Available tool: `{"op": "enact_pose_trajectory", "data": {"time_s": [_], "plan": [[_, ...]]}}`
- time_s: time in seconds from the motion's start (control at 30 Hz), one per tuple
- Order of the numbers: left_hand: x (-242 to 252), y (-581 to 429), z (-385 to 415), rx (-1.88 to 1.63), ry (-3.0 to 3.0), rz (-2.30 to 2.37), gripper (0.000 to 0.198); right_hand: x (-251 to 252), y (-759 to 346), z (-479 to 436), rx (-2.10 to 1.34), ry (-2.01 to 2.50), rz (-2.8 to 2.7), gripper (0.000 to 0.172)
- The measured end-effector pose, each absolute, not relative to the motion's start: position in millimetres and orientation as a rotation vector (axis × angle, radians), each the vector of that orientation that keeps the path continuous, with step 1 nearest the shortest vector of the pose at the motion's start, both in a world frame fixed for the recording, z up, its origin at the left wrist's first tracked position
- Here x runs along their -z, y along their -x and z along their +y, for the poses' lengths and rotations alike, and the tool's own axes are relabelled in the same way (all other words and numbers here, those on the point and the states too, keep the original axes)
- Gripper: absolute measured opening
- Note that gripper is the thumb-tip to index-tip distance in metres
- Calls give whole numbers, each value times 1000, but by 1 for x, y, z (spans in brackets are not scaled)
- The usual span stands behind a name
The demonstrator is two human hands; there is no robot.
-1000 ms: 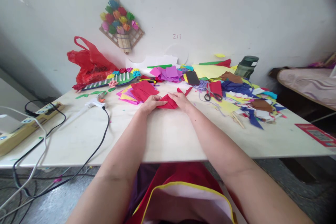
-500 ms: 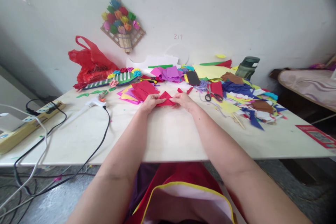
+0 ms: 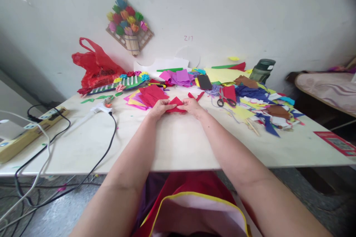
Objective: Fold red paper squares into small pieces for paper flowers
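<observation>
A folded piece of red crepe paper [image 3: 175, 103] is held just above the table between my two hands, its peak pointing away from me. My left hand [image 3: 160, 108] pinches its left corner between thumb and fingers. On the other side, my right hand [image 3: 192, 106] has its fingers closed on the right corner. Close to my left hand lies a stack of red, pink and yellow paper sheets [image 3: 151, 95]. A narrow red paper strip [image 3: 199, 96] rests just beyond my right hand.
Scissors [image 3: 226, 98] lie right of my hands, beside a heap of paper scraps [image 3: 261, 100]. A phone [image 3: 204, 82] and a green bottle [image 3: 263, 70] are further back. To the left are a white glue gun [image 3: 101, 108] with its cord, a power strip [image 3: 33, 129] and a red bag [image 3: 96, 63].
My right hand has shifted slightly left, its fingers closing in on the red paper. My left hand stays nearly in place.
</observation>
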State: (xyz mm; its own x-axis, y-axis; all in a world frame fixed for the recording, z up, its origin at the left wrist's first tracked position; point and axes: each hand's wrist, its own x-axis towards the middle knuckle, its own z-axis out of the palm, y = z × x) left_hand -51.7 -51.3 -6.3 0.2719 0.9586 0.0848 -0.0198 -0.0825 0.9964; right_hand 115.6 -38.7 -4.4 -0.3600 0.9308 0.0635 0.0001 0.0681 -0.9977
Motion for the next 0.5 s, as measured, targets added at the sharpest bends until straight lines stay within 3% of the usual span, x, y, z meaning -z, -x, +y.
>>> {"op": "enact_pose_trajectory", "data": {"time_s": [0.5], "plan": [[3,57,-53,-1110,-1306,936,30,3,-118,-38,-1434,1017,-1502,19]]}}
